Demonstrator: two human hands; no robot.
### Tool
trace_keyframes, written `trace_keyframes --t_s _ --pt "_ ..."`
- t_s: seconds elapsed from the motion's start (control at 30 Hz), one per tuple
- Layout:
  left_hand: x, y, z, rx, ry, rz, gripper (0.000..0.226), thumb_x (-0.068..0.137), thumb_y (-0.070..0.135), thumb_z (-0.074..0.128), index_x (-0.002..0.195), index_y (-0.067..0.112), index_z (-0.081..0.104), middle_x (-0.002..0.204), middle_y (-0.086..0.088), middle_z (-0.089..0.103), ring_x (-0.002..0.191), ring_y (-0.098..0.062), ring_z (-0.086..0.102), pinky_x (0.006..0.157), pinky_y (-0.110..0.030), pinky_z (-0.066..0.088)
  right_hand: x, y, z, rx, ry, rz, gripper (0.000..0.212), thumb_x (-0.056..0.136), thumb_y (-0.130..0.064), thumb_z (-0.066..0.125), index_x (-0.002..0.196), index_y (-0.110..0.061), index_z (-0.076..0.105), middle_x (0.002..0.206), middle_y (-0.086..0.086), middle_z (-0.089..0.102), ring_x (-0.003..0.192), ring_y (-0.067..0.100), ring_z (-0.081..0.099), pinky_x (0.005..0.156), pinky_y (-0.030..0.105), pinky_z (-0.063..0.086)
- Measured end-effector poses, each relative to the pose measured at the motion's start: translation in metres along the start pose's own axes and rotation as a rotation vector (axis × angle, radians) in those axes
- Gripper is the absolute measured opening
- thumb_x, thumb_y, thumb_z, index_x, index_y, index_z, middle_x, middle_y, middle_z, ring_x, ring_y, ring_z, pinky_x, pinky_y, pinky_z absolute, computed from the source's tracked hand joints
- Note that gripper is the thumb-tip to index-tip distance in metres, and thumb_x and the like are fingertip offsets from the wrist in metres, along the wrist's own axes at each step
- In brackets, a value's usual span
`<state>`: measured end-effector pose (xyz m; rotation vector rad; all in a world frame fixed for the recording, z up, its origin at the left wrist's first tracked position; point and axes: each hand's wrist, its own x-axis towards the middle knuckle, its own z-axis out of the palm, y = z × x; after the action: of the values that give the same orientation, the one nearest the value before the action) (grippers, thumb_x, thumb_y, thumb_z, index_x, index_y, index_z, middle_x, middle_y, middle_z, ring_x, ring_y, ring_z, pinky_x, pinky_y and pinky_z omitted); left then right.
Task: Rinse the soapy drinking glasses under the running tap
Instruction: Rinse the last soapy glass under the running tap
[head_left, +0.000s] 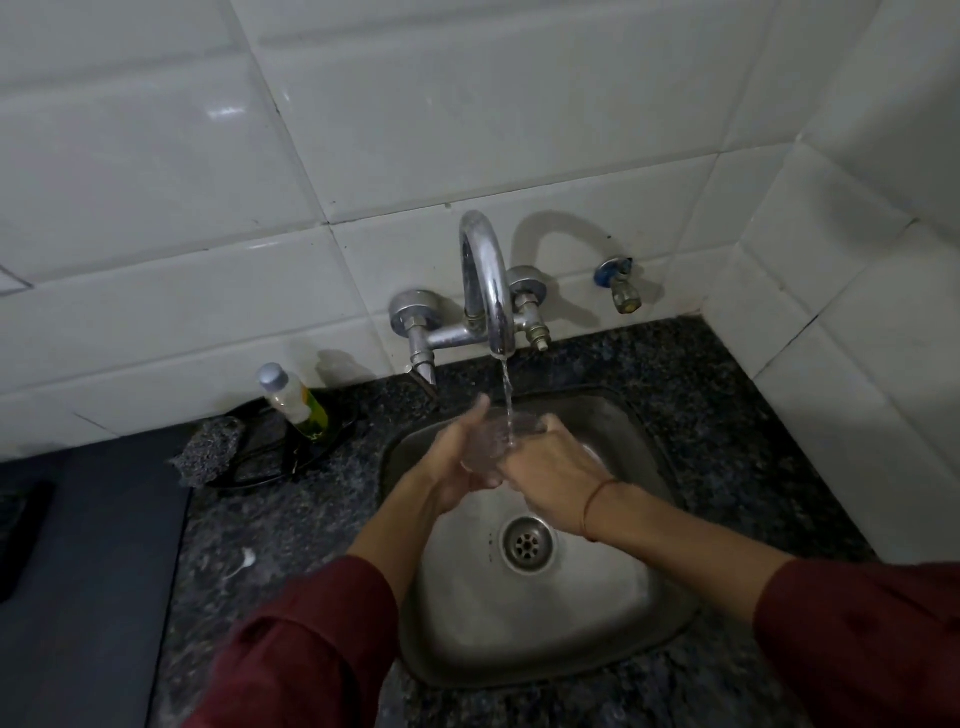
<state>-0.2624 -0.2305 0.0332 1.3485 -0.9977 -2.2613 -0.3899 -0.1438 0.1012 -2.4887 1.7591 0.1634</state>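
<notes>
A clear drinking glass (493, 441) is held over the steel sink (613, 618), right under the chrome tap (485, 280). A thin stream of water (507, 400) falls from the spout into the glass's mouth. My left hand (457, 457) cups the glass from the left, thumb raised beside the rim. My right hand (550, 467) grips it from the right, fingers wrapped around its side. Much of the glass is hidden between both hands.
A dish soap bottle (293, 397) and a dark scouring pad (210, 449) rest on a black dish at the sink's left. A dark mat (88, 571) covers the left of the granite counter (291, 525). A small wall valve (621, 283) sticks out right of the tap.
</notes>
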Motion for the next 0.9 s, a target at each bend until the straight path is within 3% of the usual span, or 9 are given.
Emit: trace_keyframes --t_s 0.07,0.17,0.23,0.33,0.4,0.53,0.67,0.77,0.9 --pt "0.005 -0.009 0.008 -0.129 0.103 0.177 0.033 0.093 0.036 0.060 0.106 0.007 0.070 0.088 -0.010 0.071 0.073 -0.020 0.064 0.057 -0.029 0.052 0.003 -0.009 0.005 0.300 0.073 0.206 0.027 0.088 -0.015 0.060 0.113 -0.023 0.066 0.117 0.002 0.068 0.117 0.025 0.057 0.098 0.040 0.041" --pt "0.005 -0.014 0.017 -0.429 0.104 0.386 0.011 0.092 0.016 0.056 0.092 0.010 0.066 0.086 -0.008 0.065 0.073 -0.019 0.064 0.068 -0.032 0.053 0.011 -0.017 0.015 1.194 0.114 0.589 0.032 0.080 -0.023 0.064 0.110 -0.024 0.074 0.113 0.005 0.073 0.112 0.027 0.065 0.100 0.046 0.050" --pt "0.001 -0.010 0.017 -0.385 0.047 0.336 0.017 0.096 0.022 0.055 0.095 0.009 0.068 0.092 -0.011 0.064 0.074 -0.020 0.064 0.069 -0.033 0.052 0.008 -0.016 0.015 1.021 0.116 0.500 0.032 0.086 -0.019 0.061 0.114 -0.029 0.073 0.118 0.004 0.071 0.115 0.026 0.063 0.101 0.043 0.048" --pt "-0.003 -0.010 0.014 -0.240 -0.002 0.122 0.046 0.100 0.043 0.052 0.106 0.003 0.073 0.094 -0.012 0.072 0.073 -0.022 0.068 0.059 -0.030 0.054 -0.001 -0.010 0.004 0.228 0.060 0.219 0.035 0.094 -0.006 0.049 0.121 -0.022 0.065 0.128 0.002 0.063 0.125 0.024 0.052 0.109 0.040 0.027" --pt "-0.003 -0.015 0.014 -0.293 0.025 0.083 0.048 0.099 0.037 0.047 0.110 -0.001 0.073 0.097 -0.015 0.072 0.076 -0.023 0.069 0.059 -0.030 0.054 -0.003 -0.008 -0.002 0.099 0.038 0.081 0.036 0.093 0.000 0.048 0.120 -0.019 0.062 0.128 0.002 0.061 0.125 0.023 0.049 0.110 0.041 0.020" --pt "-0.003 -0.033 0.023 -0.545 0.099 0.030 0.066 0.109 0.019 0.026 0.064 0.012 0.074 0.059 -0.003 0.066 0.052 -0.014 0.065 0.052 -0.026 0.051 -0.009 -0.011 -0.005 0.613 0.378 -0.044 0.045 0.069 0.016 0.060 0.103 -0.011 0.074 0.113 0.003 0.071 0.114 0.022 0.060 0.102 0.038 0.034" --pt "-0.008 -0.032 0.031 -0.509 0.069 -0.016 0.032 0.109 0.021 0.034 0.088 0.013 0.058 0.067 0.000 0.067 0.060 -0.011 0.067 0.056 -0.024 0.055 -0.028 -0.023 0.015 0.803 0.791 -0.007 0.044 0.063 0.021 0.069 0.099 -0.004 0.071 0.114 0.007 0.066 0.118 0.022 0.059 0.100 0.039 0.048" --pt "-0.016 -0.028 0.034 -0.491 -0.008 0.034 0.024 0.096 0.023 0.057 0.088 0.005 0.071 0.085 -0.012 0.064 0.077 -0.022 0.065 0.069 -0.031 0.054 -0.032 -0.023 0.022 0.859 0.870 0.215 0.057 0.058 0.005 0.082 0.107 -0.011 0.057 0.122 0.002 0.045 0.114 0.022 0.050 0.096 0.021 0.045" --pt "-0.022 -0.035 0.039 -0.498 -0.035 0.023 0.034 0.096 0.027 0.056 0.085 0.007 0.081 0.094 -0.013 0.072 0.085 -0.022 0.071 0.087 -0.034 0.048 -0.024 -0.016 0.024 1.201 0.643 0.234 0.076 0.064 -0.008 0.089 0.126 -0.023 0.049 0.118 -0.011 0.058 0.114 0.011 0.059 0.091 0.019 0.050"
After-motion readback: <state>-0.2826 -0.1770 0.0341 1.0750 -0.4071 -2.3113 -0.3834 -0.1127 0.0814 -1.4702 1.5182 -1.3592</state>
